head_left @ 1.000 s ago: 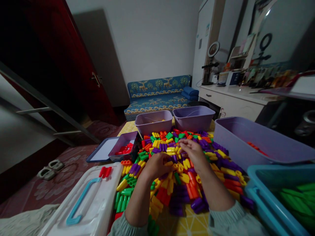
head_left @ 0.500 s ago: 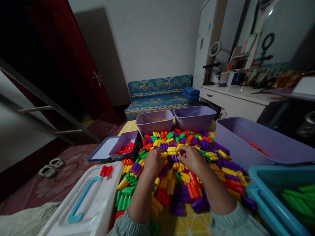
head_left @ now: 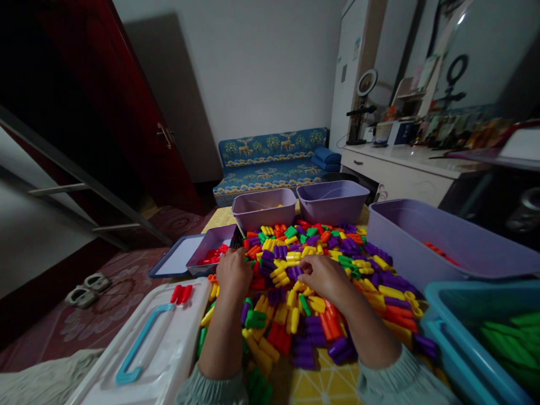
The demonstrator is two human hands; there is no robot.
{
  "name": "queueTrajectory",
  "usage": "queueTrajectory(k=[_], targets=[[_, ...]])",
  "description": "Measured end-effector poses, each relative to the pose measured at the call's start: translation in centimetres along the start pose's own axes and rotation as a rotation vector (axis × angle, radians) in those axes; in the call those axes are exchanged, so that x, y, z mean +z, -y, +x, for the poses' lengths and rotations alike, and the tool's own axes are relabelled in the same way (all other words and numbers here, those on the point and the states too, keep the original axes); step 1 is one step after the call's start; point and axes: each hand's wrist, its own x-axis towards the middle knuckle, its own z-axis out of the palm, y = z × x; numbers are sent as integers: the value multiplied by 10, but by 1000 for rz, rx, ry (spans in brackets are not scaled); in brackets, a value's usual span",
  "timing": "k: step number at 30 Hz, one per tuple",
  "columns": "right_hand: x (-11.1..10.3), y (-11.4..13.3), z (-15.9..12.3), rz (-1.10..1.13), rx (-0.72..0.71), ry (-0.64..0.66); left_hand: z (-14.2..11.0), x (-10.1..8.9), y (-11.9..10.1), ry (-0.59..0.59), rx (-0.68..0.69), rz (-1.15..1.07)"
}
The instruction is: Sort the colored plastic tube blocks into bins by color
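Note:
Brightly coloured plastic tube-shaped building blocks in yellow, purple, red, orange and green cover the table in a thick layer. At the right edge of a small purple bin with red blocks inside is my left hand. Its fingers are bent and point away from me; whatever they hold is hidden. Over the middle of the pile hovers my right hand, thumb and forefinger slightly apart. Its fingertips are close to a purple block, and I see nothing held between them.
Two purple bins stand at the back, and a larger purple bin at the right. Near me are a turquoise bin of green blocks and a white lid with a blue handle, red blocks on it.
My left hand has moved left from the pile's middle to the small purple bin. My right hand has stayed nearly in place, and the yellow blocks between the hands now lie in the pile.

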Motion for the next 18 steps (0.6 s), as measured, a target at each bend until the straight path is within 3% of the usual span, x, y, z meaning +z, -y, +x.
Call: queueTrajectory(k=[4, 11, 18], targets=[[3, 0, 0, 9, -2, -7, 6, 2, 13, 52, 22, -31], [4, 1, 0, 39, 5, -8, 4, 18, 8, 172, 127, -5], [5, 1, -1, 34, -4, -10, -1, 19, 3, 148, 117, 18]])
